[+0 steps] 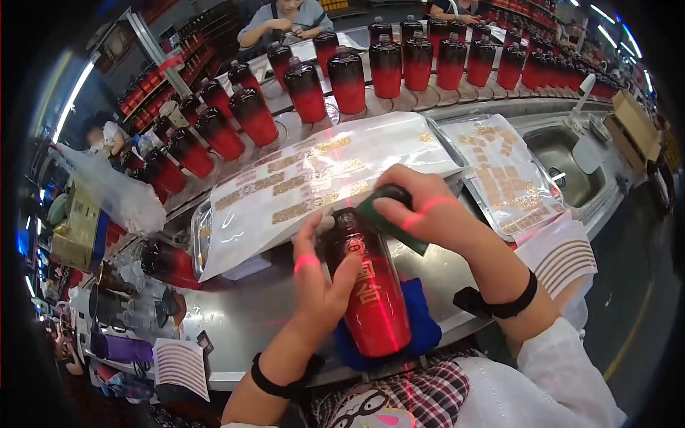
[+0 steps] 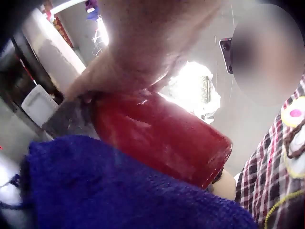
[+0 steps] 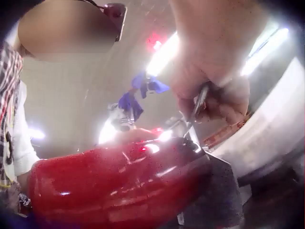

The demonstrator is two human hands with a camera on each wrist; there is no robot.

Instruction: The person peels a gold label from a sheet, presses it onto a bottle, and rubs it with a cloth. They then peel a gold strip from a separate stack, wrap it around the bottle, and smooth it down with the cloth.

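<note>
A red-to-black bottle (image 1: 382,321) with gold characters lies tilted on a blue cloth (image 1: 426,314), its base toward the person. My left hand (image 1: 317,285) grips it near the dark neck, thumb along the front beside the gold lettering. In my right hand (image 1: 435,214) is a dark green flat piece (image 1: 392,221) with a rounded black end, held close beside the bottle's shoulder. The left wrist view shows the bottle's red side (image 2: 162,138) above the blue cloth (image 2: 119,186). The right wrist view shows the right fingers curled above the glossy red bottle (image 3: 109,186).
Gold decal sheets (image 1: 321,175) lie on a tray just beyond the hands, with more decals on a second tray (image 1: 499,171) at right. Rows of red-black bottles (image 1: 349,82) line the far side. A sink (image 1: 571,164) is at right; another bottle (image 1: 168,264) lies at left.
</note>
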